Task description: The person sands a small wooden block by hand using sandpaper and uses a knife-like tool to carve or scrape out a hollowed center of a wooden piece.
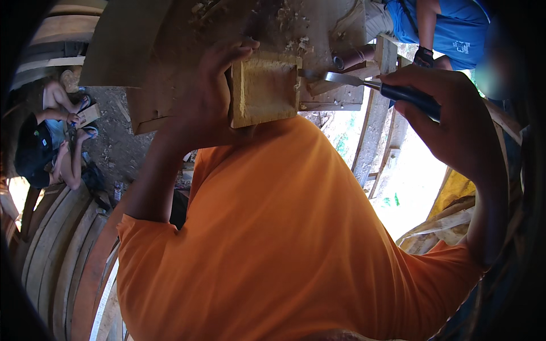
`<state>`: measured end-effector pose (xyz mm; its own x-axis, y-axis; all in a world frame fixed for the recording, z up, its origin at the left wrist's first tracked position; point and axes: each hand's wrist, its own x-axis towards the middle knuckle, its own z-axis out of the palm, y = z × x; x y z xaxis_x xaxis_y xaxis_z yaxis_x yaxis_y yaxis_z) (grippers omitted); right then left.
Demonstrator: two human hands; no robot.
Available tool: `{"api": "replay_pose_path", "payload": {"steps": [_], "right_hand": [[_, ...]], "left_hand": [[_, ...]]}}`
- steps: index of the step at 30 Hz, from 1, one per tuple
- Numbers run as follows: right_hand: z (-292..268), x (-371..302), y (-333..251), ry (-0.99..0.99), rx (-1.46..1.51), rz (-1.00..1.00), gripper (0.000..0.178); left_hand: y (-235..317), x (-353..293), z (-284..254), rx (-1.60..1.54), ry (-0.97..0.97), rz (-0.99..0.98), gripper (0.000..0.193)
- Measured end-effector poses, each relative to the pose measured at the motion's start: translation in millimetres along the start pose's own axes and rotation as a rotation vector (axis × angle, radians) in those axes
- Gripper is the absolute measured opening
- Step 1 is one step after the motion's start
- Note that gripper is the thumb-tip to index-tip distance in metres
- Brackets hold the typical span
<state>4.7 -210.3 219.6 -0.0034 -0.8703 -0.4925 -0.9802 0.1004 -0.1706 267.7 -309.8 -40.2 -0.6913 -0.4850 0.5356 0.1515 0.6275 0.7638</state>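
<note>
One orange shirt [273,227] is nearest, left fingers [226,55] gripping one wooden block [268,85], right fingers [421,80] one chisel [395,93].

R hand [452,111] hides end of chisel hdl. [410,99]; blue-shirted co-worker [449,28] cut off @ top, head [496,65] blurred.

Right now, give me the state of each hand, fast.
Left hand: holding the hollowed wooden block by its left side.
Right hand: closed, holding the dark-handled chisel.
</note>
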Motion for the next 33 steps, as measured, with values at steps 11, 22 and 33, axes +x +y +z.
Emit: {"api": "replay_pose_path", "payload": {"steps": [11, 22, 33], "right_hand": [[-8.1, 18.6, 3.1, -0.067, 0.044, -0.031, 0.037], [-0.6, 15.0, 23.9, -0.044, 0.067, -0.121, 0.040], [8.6, 18.8, 38.5, -0.083, 0.287, -0.070, 0.036]], "left_hand": [[3.9, 25.7, -33.4, 0.009, -0.196, -0.036, 0.102], [6.7, 41.3, -38.7, 0.039, -0.362, -0.060, 0.102], [7.2, 49.3, -38.6, 0.081, -0.419, -0.078, 0.099]]}}
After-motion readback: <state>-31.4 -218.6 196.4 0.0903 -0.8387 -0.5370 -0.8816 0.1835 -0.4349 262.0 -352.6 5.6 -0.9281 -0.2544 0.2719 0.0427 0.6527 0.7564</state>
